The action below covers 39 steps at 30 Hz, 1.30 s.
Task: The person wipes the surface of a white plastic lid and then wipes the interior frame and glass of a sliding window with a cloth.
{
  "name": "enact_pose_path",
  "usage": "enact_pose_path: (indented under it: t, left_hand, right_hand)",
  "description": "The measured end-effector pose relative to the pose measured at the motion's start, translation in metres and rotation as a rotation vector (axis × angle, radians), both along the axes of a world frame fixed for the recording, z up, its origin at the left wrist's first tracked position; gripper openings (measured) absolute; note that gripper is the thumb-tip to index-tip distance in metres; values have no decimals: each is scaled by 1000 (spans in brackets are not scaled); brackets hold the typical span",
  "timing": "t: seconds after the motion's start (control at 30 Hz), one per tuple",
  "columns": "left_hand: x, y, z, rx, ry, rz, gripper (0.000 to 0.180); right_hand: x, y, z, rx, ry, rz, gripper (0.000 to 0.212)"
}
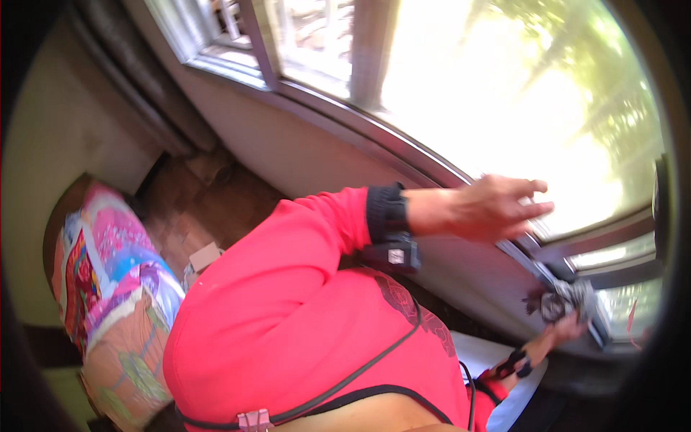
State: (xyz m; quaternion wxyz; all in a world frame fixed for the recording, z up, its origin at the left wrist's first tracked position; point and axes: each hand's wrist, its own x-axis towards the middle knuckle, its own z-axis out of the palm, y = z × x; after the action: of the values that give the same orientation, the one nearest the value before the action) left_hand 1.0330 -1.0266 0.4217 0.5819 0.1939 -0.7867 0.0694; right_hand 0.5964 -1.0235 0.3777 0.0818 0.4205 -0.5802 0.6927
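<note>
My left hand (493, 209) is raised in front of the bright window pane (468, 93), its fingers partly stretched and apart, slightly smeared by motion. It holds nothing. Farther right and lower, my right hand (568, 329) grips a crumpled grey patterned cloth (568, 299) beside the lower part of the window frame (601, 252). Its fingertips are partly hidden by the cloth. Whether the cloth touches the frame, I cannot tell.
A window sill (403, 140) runs diagonally across the view. At left stands a pile of colourful printed fabric (122, 252), with a grey pipe-like shape (137, 79) in the corner above it. A dark cable (360, 371) crosses my red shirt (273, 309).
</note>
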Motion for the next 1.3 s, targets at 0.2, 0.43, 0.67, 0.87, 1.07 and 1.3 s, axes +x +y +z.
enact_pose_path:
  t: [0.2,0.43,0.67,0.87,1.07,1.3]
  left_hand:
    - [213,10,-16,-185,394,1017,56]
    - [229,10,-32,26,311,790,83]
    - [251,12,-30,560,480,448,91]
    - [232,2,-43,395,442,443,91]
    - [221,12,-35,488,306,318,89]
    - [262,4,-40,459,191,36,54]
  right_hand:
    - [144,40,60,-10,1086,-347,26]
    - [284,-51,16,-349,888,12,35]
    - [252,-59,-11,-193,781,-205,36]
    - [259,-54,-12,-138,598,-120,35]
    - [324,-32,-22,-210,395,370,55]
    - [465,-21,5,-489,505,800,67]
